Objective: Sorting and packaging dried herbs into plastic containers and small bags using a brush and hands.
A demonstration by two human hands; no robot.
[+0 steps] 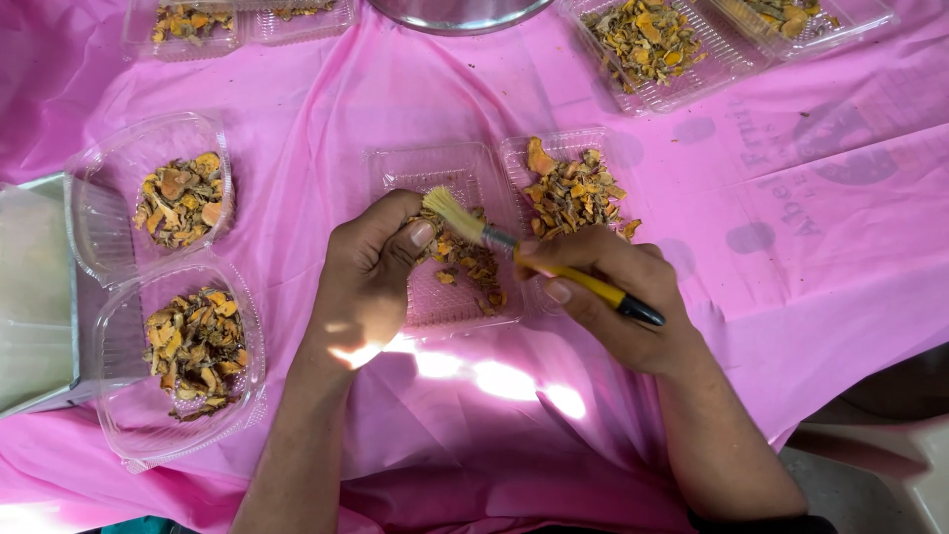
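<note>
Overhead, the left hand (368,282) pinches a dried piece over a clear tray (415,178), steadying it for brushing; the right hand (613,297) grips a yellow brush (534,255), bristles touching it.

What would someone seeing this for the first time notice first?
Most striking is the bright pink cloth covering the whole table. At its middle, the right hand holds a yellow-handled brush with its bristles against a piece pinched in the left hand, above an open clear clamshell tray. More clear trays of orange-brown dried slices sit at the left and along the top edge.
</note>
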